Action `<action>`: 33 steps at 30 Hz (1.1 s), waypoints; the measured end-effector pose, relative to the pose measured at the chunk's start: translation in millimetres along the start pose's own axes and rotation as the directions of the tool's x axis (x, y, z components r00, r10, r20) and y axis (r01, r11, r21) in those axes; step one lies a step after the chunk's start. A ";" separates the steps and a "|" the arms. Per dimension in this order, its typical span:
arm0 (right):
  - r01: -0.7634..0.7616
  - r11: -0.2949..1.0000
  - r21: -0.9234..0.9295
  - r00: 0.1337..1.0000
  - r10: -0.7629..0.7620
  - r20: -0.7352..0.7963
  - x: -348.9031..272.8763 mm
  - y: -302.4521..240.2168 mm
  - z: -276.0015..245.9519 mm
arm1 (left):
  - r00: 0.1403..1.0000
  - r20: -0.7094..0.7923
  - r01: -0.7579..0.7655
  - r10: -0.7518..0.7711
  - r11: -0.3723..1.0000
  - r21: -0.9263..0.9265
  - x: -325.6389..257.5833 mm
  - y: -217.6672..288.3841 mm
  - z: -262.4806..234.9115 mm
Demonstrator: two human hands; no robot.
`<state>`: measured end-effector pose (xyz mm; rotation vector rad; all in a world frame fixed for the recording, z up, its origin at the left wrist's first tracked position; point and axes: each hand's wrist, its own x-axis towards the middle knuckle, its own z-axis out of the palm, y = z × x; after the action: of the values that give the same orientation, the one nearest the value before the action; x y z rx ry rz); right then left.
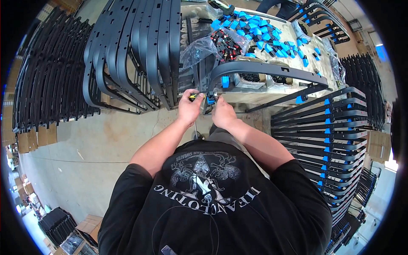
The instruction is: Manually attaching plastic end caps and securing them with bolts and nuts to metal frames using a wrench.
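Observation:
A black curved metal frame [263,68] lies across the front of the workbench, one end near my body. At that end sits a small blue plastic piece [211,100]. To its left, my left hand [190,108] is closed around a small yellow-and-black object [194,96], too small to name. My right hand [223,112] pinches at the right side of the blue piece, beside a small shiny metal part [216,96]. Whether it holds that part is hidden by the fingers. Another blue piece [225,81] sits just beyond the hands.
Black frames stand upright close on my left [157,51]; more frames with blue pieces are stacked on my right [327,144]. On the workbench [314,55] lie scattered blue plastic pieces [263,34], a bag of red-and-black parts [227,44] and boxes of small black parts [250,80].

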<state>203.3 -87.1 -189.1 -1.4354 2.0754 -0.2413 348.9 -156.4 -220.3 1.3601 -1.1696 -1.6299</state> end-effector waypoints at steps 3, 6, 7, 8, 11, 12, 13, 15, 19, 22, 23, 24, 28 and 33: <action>-0.247 0.859 0.448 0.942 0.104 0.319 0.1 -8.5 -33.5 | 0.991 -0.053 -0.117 0.120 0.991 0.069 4.3 -1.3 5.1; -0.587 0.316 0.746 0.782 -0.020 0.623 3.2 -5.8 -58.6 | 0.981 -0.076 -0.174 0.180 0.982 0.071 -0.1 -3.0 5.9; -0.521 0.426 0.740 0.803 -0.050 0.594 7.2 0.7 -50.5 | 0.986 -0.069 -0.149 0.152 0.987 0.053 0.2 -0.1 7.2; -0.520 0.420 0.743 0.806 -0.048 0.590 12.5 5.3 -34.5 | 0.992 -0.049 -0.118 0.120 0.992 0.049 0.6 3.0 9.1; -0.066 0.993 -0.095 0.997 0.062 -0.040 16.1 5.6 -11.3 | 0.989 -0.072 -0.118 0.127 0.986 0.121 -4.1 8.6 11.0; -0.297 0.863 0.410 0.932 0.168 0.320 15.1 -11.7 -40.9 | 0.987 -0.089 -0.122 0.133 0.985 0.124 3.3 7.0 7.6; -0.600 0.443 0.666 0.760 0.058 0.647 10.3 -17.7 -58.7 | 0.982 -0.079 -0.163 0.173 0.980 0.117 6.8 1.9 7.1; -0.621 0.270 0.736 0.764 0.003 0.645 9.8 -1.5 -59.3 | 0.978 -0.063 -0.191 0.199 0.975 0.111 0.0 -7.2 7.0; 0.103 0.992 0.077 0.988 -0.111 0.110 20.2 -0.8 -22.1 | 0.996 -0.055 -0.069 0.069 0.998 0.002 4.1 -8.3 7.5; -0.592 0.426 0.684 0.775 0.066 0.629 19.4 -6.9 -49.7 | 0.990 -0.065 -0.120 0.123 0.992 0.040 6.6 -12.3 5.0; -0.673 0.237 0.701 0.721 -0.003 0.693 19.1 -1.8 -61.9 | 0.988 -0.062 -0.142 0.144 0.989 0.039 8.4 -12.0 4.2; -0.605 0.349 0.716 0.763 -0.004 0.646 14.2 -1.6 -58.1 | 0.985 -0.053 -0.164 0.165 0.986 0.035 6.2 -11.5 6.9; -0.039 0.995 -0.093 0.999 0.041 0.026 19.4 0.1 -9.1 | 0.999 -0.052 0.009 -0.012 0.999 -0.048 0.4 0.9 8.3; -0.633 0.331 0.699 0.749 0.036 0.662 8.6 -7.2 -65.6 | 0.998 -0.041 -0.058 0.057 0.997 -0.041 1.3 -4.4 7.2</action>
<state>169.9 -109.6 -136.2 -0.2382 1.2753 -0.5931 341.7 -154.7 -224.6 1.3152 -1.1348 -1.5712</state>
